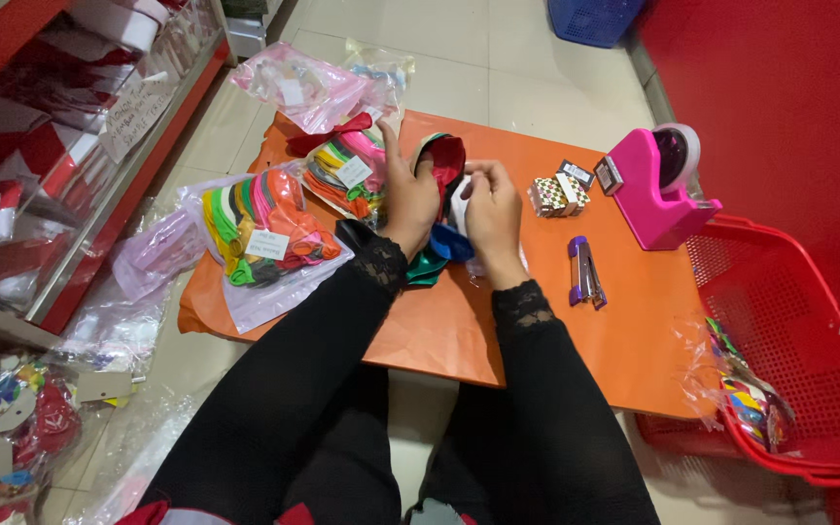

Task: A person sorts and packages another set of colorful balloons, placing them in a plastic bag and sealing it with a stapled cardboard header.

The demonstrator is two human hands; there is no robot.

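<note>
Currently: both hands grip a bunch of balloons (444, 209).
Left hand (408, 199) and right hand (491, 214) clasp it (multicoloured) over the orange sheet (624, 321).

Orange sheet (459, 331) as landmark: on it, my hands (410, 199) (493, 216) grip red, green and blue balloons (444, 170); right of them a checkered paper stack (554, 194), purple stapler (585, 274), pink tape dispenser (658, 190); beyond its right edge, a red basket (809, 360). My sleeves (537, 408) are black lace.
</note>
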